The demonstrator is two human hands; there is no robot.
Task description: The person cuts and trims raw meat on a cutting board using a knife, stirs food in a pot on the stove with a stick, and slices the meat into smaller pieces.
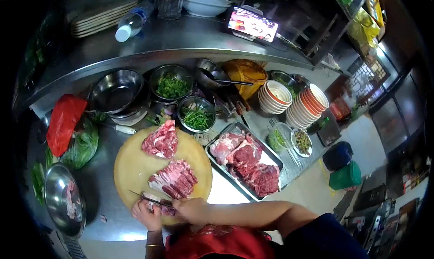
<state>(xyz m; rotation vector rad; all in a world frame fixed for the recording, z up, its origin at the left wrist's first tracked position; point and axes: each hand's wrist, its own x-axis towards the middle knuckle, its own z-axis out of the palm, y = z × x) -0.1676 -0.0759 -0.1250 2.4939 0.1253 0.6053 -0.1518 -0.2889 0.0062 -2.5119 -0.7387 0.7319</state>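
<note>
My right hand grips a knife, its blade pointing left across a piece of raw meat at the near edge of the round cutting board. The fingers of my left hand are bent and pressed on the left end of that piece, close to the blade. Just beyond the knife lies a row of sliced meat. A larger chunk of raw meat rests at the far side of the board. The knife handle is hidden in my right hand.
Right of the board stands a metal tray of raw meat. A steel bowl with meat scraps is at left. Bowls of chopped greens, stacked bowls and a red bag surround the work area. A phone stands on the shelf.
</note>
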